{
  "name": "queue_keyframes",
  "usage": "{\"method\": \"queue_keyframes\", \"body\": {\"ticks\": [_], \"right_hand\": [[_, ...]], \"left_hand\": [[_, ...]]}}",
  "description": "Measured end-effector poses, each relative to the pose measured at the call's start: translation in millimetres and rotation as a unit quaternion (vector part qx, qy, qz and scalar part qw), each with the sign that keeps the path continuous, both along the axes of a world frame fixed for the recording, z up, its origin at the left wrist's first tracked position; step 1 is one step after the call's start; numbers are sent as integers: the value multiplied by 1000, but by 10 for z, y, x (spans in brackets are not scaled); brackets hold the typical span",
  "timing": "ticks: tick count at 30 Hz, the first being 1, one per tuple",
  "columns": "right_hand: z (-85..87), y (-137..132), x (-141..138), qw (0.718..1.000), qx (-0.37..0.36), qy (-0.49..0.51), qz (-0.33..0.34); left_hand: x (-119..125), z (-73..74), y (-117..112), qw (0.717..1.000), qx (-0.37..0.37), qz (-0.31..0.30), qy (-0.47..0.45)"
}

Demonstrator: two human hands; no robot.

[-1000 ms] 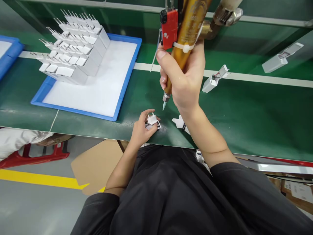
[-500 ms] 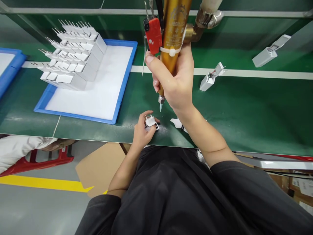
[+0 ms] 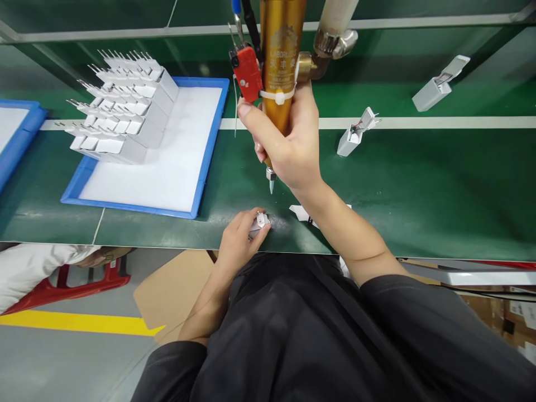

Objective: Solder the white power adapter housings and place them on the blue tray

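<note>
My right hand (image 3: 288, 148) is wrapped round a gold glue dispensing gun (image 3: 282, 33), its thumb at the red switch (image 3: 247, 72) tied to the barrel. The gun's pale nozzle (image 3: 272, 186) points down, apart from the bench. Just below and left of it, my left hand (image 3: 240, 234) grips a white charger housing (image 3: 262, 219) between thumb and fingers, near the bench edge. Part of the housing is hidden by the fingers. Beside my right forearm lies a white piece (image 3: 299, 212), partly covered by the arm.
A blue-rimmed tray (image 3: 205, 167) at left carries rows of white chargers (image 3: 138, 123) with pins up. Two open white housings (image 3: 350, 139) (image 3: 431, 96) stand on the green bench (image 3: 419, 195) to the right. Another person's white sleeve (image 3: 33, 268) shows at lower left.
My left hand has turned the charger housing, so its pins no longer stand upright toward the nozzle. The gun and my right hand sit slightly further left in view.
</note>
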State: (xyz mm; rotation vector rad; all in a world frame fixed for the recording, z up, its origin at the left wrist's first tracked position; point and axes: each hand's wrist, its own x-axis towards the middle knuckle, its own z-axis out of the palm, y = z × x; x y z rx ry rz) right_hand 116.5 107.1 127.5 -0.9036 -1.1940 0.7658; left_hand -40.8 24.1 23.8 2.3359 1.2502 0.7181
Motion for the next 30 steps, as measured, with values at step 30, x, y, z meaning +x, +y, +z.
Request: {"method": "queue_keyframes", "body": {"ticks": [30], "right_hand": [[68,296,1080,959,-97,-262,53]], "left_hand": [[-118,150,1730,977,100,147,116]]}}
